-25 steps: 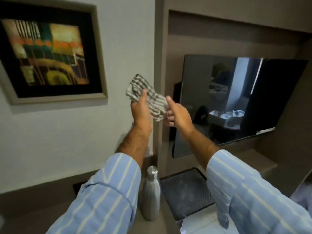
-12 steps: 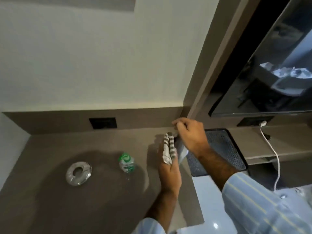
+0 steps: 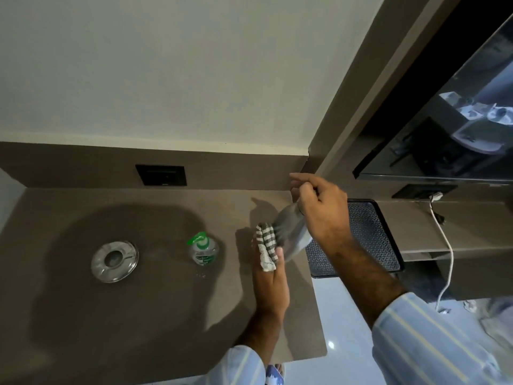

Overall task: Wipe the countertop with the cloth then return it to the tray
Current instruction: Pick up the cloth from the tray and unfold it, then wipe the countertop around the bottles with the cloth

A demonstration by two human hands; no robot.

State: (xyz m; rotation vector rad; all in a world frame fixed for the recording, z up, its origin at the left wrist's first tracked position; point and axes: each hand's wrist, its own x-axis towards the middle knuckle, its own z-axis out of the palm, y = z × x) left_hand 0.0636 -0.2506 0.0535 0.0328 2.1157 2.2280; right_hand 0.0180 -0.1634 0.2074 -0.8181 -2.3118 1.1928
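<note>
left hand [image 3: 270, 290] over bench [image 3: 138, 315], fingers clamped on striped cloth [image 3: 266, 247], which bunches past the fingertips | right hand [image 3: 322, 209] fingers closed round blurred steel bottle [image 3: 291, 232], lifted | tray [image 3: 369, 237] just right of bottle

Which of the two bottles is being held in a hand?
The steel bottle, gripped at its neck by the right hand; the clear plastic bottle with the green cap stands untouched.
</note>
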